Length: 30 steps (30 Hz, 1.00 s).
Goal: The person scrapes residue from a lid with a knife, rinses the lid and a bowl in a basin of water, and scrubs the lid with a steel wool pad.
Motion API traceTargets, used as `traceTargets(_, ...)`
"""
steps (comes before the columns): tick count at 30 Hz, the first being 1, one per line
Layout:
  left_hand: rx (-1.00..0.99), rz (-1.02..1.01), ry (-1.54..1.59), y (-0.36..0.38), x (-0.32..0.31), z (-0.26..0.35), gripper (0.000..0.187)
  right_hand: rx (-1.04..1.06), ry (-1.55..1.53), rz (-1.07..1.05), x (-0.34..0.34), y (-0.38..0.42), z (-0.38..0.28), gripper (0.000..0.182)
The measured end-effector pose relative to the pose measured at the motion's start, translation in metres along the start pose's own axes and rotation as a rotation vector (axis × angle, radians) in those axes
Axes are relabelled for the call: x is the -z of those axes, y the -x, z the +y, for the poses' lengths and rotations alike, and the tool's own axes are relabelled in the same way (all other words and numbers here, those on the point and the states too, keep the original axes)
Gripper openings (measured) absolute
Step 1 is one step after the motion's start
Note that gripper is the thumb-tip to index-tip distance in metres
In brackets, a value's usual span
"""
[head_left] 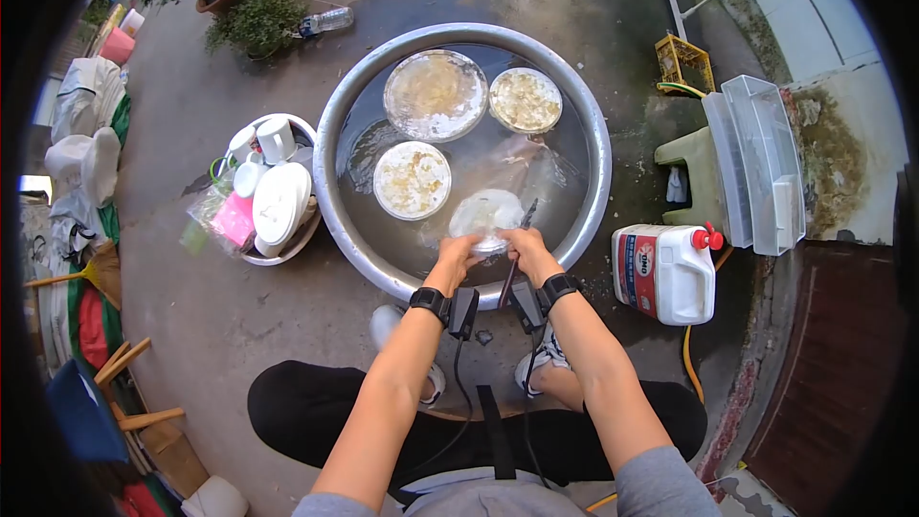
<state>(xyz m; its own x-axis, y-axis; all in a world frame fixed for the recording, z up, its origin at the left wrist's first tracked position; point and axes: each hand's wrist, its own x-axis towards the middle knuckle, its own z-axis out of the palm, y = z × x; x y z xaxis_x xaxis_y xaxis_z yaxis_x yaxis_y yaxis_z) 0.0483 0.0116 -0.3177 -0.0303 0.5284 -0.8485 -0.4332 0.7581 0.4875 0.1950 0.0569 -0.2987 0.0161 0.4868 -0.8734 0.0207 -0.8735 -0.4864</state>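
A wide metal basin (323, 163) of cloudy water stands in front of me. At its near side, my left hand (459, 257) grips the lower left edge of a round whitish dish or lid (486, 213), its fingers partly hidden. My right hand (528, 249) is closed at the dish's right edge, around a thin dark stick-like tool (527, 214) slanting past the rim. Farther in, three round pieces with yellowish-white blotches sit in the water: a large one (436, 96), a small one (526, 101) and a medium one (413, 181).
Left of the basin, a smaller bowl (304, 124) holds white mugs, a white lidded pot and a pink item. At right are a white jug with a red cap (678, 273), a greenish stool (684, 168) and clear plastic bins (766, 163). Potted plants (257, 24) stand far left.
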Motion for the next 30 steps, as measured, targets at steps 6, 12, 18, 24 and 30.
traceTargets(6,0.077,0.26,0.233,-0.005,0.002,-0.002,0.035,-0.01,-0.196,0.119,0.008,-0.006,0.017,0.03)
traceTargets(12,-0.058,0.099,0.116,0.021,-0.01,0.008,0.043,-0.034,0.217,0.101,0.003,0.001,0.008,0.035)
traceTargets(18,-0.582,0.376,-0.837,0.003,-0.006,0.005,0.042,0.038,0.184,0.154,0.022,-0.002,0.008,0.021)
traceTargets(24,-0.793,0.214,-1.074,0.05,-0.03,0.041,0.04,0.396,0.403,0.214,0.033,0.003,0.0,0.027)
traceTargets(30,-0.774,0.292,-0.455,0.055,-0.025,0.083,0.035,0.712,0.785,0.217,0.02,0.113,-0.091,0.026)
